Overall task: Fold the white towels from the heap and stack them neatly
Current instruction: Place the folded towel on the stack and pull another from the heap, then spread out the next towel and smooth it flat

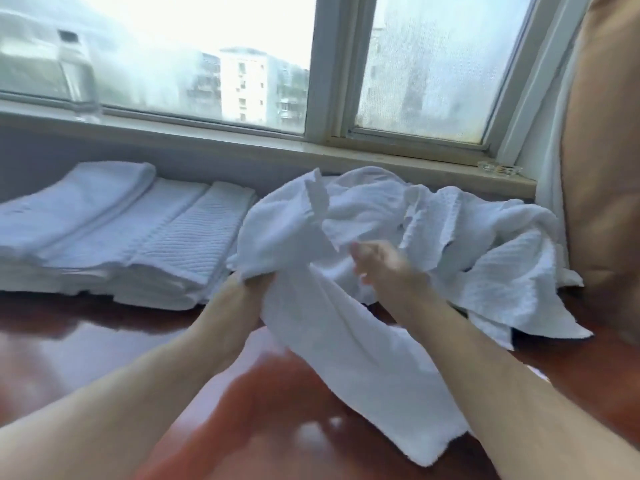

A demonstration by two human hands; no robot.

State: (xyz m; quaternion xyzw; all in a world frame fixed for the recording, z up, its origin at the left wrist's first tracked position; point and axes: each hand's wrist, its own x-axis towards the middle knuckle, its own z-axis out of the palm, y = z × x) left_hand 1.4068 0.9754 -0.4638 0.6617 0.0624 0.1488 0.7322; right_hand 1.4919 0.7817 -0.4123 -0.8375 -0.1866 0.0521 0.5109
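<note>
A crumpled white towel [349, 348] hangs between my hands over the glossy red-brown table [69, 344], its lower end trailing toward me. My left hand [254, 284] grips a bunch of it from below, mostly hidden by the cloth. My right hand [377, 268] is blurred by motion and pinches the towel's upper part. Behind it lies the heap of unfolded white towels [485, 244] at the right. A stack of folded white towels [114, 233] sits at the left under the window.
A window sill [242, 150] runs along the back with a clear glass bottle [78, 74] at the left and a glass ashtray [498, 168] at the right. A tan cushion [606, 161] stands at the far right.
</note>
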